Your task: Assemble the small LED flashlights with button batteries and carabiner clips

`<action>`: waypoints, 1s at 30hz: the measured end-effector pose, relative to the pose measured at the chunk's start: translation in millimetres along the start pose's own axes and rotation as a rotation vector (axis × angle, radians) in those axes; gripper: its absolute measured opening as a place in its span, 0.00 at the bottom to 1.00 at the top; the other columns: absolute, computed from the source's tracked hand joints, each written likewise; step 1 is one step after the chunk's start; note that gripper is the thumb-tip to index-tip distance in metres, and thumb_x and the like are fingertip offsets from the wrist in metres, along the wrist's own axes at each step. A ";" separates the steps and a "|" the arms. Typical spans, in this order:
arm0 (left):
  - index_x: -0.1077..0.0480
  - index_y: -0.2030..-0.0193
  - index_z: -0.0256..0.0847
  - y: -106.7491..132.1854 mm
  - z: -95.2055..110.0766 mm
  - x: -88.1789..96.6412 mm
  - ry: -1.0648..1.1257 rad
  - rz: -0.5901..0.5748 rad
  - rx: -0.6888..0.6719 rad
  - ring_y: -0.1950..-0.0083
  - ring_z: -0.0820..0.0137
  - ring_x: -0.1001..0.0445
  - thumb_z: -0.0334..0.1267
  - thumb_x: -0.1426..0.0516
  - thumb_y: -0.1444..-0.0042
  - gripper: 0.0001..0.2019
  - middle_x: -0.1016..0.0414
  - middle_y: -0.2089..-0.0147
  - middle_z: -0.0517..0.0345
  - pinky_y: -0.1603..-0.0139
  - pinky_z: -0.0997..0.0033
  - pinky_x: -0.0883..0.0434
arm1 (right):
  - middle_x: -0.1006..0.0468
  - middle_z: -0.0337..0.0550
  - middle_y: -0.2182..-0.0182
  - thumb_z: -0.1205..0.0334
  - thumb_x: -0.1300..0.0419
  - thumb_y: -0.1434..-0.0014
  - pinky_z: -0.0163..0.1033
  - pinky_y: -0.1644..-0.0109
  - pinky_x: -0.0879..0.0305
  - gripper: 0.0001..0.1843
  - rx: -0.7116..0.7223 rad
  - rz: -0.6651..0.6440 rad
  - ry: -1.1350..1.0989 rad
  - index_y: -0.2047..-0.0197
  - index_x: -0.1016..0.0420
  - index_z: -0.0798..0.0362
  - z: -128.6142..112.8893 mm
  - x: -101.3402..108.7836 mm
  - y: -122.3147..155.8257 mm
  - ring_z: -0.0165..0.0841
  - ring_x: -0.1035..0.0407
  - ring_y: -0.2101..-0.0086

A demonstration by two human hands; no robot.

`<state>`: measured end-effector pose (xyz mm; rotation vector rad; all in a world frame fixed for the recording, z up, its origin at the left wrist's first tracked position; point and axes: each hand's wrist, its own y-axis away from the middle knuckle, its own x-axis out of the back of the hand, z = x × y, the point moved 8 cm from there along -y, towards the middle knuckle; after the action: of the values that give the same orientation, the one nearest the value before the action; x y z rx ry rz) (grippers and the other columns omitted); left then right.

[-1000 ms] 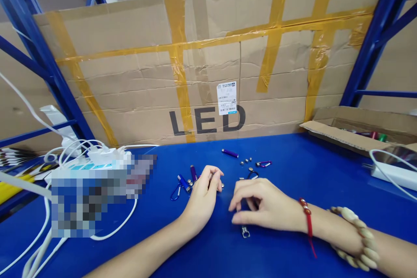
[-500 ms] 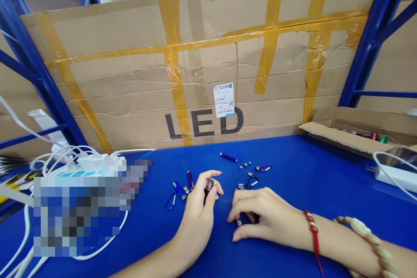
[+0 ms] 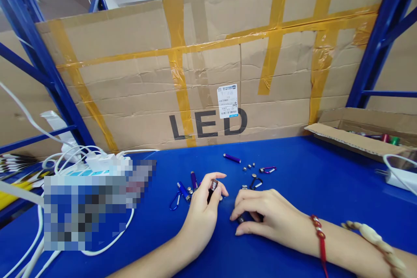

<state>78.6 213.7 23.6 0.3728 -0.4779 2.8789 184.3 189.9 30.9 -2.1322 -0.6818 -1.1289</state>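
Observation:
My left hand (image 3: pixel 204 213) is closed around a small dark flashlight tube (image 3: pixel 213 185), its coppery end pointing up between thumb and fingers. To the right, my right hand (image 3: pixel 260 210) is curled down at the table, thumb and fingertips about a small dark metal piece (image 3: pixel 240 219) that is partly hidden. Left of my left hand lie a blue flashlight tube (image 3: pixel 183 191), a purple tube (image 3: pixel 193 180) and a blue carabiner (image 3: pixel 174 201). Beyond my right hand are a black carabiner (image 3: pixel 256 183), a purple carabiner (image 3: pixel 268 169), several small silver pieces (image 3: pixel 249 166) and another purple tube (image 3: pixel 232 157).
A taped cardboard sheet (image 3: pixel 150 95) marked LED stands behind the blue table (image 3: pixel 280 152). White cables (image 3: pixel 65 160) and a blurred-out patch (image 3: pixel 87 208) fill the left side. At the right are an open cardboard box (image 3: pixel 348 139) of coloured parts and a white power strip (image 3: pixel 402 180).
The whole view has shifted slightly, so things sit a little further right. Both hands keep nearly the same pose; the metal piece at my right fingertips shows less than before.

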 end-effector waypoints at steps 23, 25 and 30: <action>0.37 0.55 0.40 0.7 1.5 -0.3 -0.021 0.010 -0.013 0.66 0.69 0.34 0.37 0.54 0.38 0.09 0.35 0.70 0.60 0.60 0.70 0.37 | 0.26 0.38 0.68 0.57 0.37 0.48 0.31 0.66 0.37 0.10 -0.145 0.047 0.059 0.62 0.24 0.49 6.3 5.5 -0.7 0.30 0.31 0.68; 0.37 0.55 0.40 0.9 1.9 -0.6 -0.024 0.004 -0.013 0.66 0.69 0.34 0.36 0.55 0.38 0.09 0.36 0.70 0.61 0.60 0.70 0.38 | 0.26 0.38 0.70 0.57 0.38 0.47 0.30 0.67 0.37 0.09 -0.147 0.038 0.064 0.62 0.24 0.48 6.4 5.1 -0.6 0.29 0.31 0.69; 0.38 0.56 0.41 2.3 3.7 -1.9 -0.016 -0.018 -0.009 0.66 0.69 0.35 0.36 0.55 0.39 0.09 0.36 0.70 0.61 0.60 0.71 0.38 | 0.26 0.37 0.69 0.58 0.39 0.46 0.30 0.67 0.38 0.08 -0.129 0.027 0.064 0.62 0.24 0.48 5.1 5.1 -1.2 0.28 0.31 0.70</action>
<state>80.6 210.0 25.8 0.3968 -0.4879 2.8570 188.6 195.2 33.4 -2.1950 -0.5629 -1.2512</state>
